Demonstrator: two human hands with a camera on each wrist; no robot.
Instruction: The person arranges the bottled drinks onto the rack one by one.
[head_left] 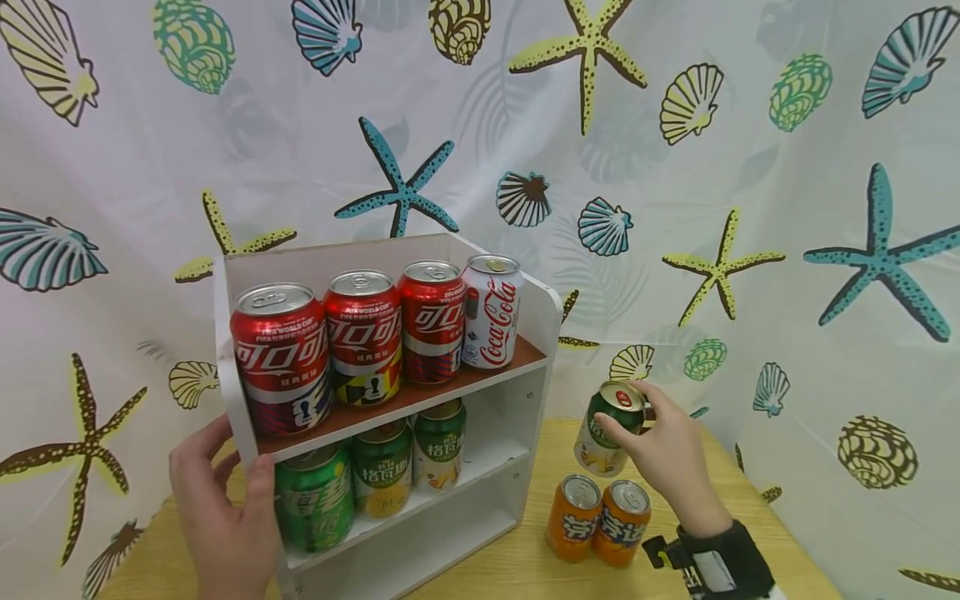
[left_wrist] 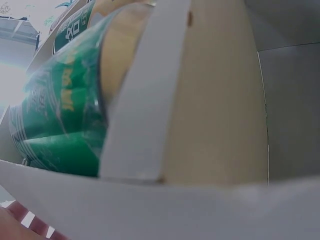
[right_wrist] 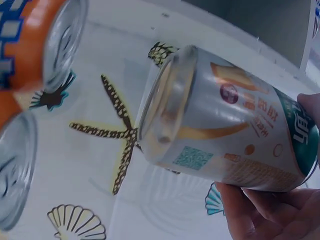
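A white three-tier shelf stands on the table. My left hand grips its left side panel, thumb at the front edge, fingers around the outside. In the head view, my right hand holds a green-and-white can by its upper part, to the right of the shelf. The can's printed side and bottom rim face the right wrist camera. Two orange soda cans stand side by side below it. In the left wrist view, a green can lies just inside the panel.
Three red cola cans and a white Coca-Cola can line the top tier. The middle tier bears a bright green can and two green-and-white cans. A patterned curtain hangs behind the wooden table.
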